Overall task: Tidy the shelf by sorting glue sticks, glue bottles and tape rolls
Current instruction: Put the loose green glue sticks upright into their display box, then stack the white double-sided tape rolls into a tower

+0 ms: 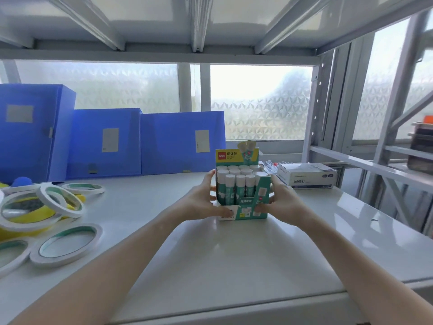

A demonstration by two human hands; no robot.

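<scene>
My left hand (203,202) and right hand (280,201) clasp the sides of the teal cardboard display box of white-capped glue sticks (242,195), which sits mid-way along the white shelf (234,259). If I squeeze unevenly or tilt it, the open-topped box could buckle and spill sticks toward the loose tape rolls (59,245) at my left.

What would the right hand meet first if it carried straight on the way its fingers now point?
The right hand points inward-left and already grips the glue stick box, so the box's right side is met at once; depth beyond is unclear.
</scene>
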